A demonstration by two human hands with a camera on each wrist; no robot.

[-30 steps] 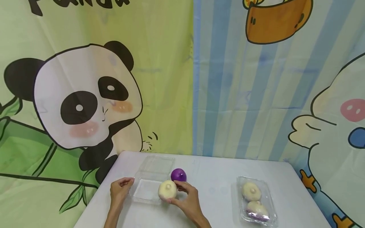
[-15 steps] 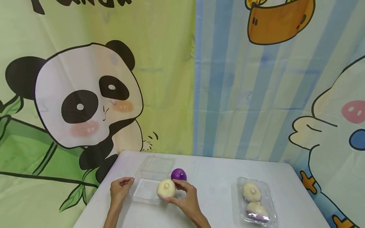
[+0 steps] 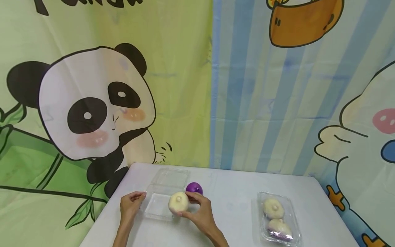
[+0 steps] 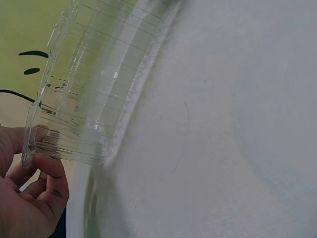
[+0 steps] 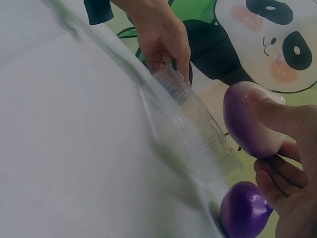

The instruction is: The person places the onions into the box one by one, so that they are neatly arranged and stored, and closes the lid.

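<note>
In the head view, my left hand (image 3: 131,205) pinches the left edge of a clear plastic box (image 3: 157,217), whose lid (image 3: 171,176) is folded back behind it. The left wrist view shows thumb and finger gripping the rim of that box (image 4: 94,99). My right hand (image 3: 201,213) holds a cream and purple toy onion (image 3: 178,203) above the box's right side, the cream end with a nub facing up. From the right wrist view, this onion (image 5: 242,116) is clear of the box, between thumb and fingers. A glossy purple onion (image 3: 194,188) sits on the table just behind the right hand.
On the right of the white table (image 3: 231,212) stands a second clear box (image 3: 261,224), its lid apparently down. It contains two more onions, one cream side up (image 3: 273,208) and one tilted (image 3: 279,229). A cartoon-printed curtain (image 3: 182,85) hangs behind the table.
My right hand has shifted slightly left and away from me with the onion, further over the box. The left hand keeps its grip on the box edge. The view has shifted slightly.
</note>
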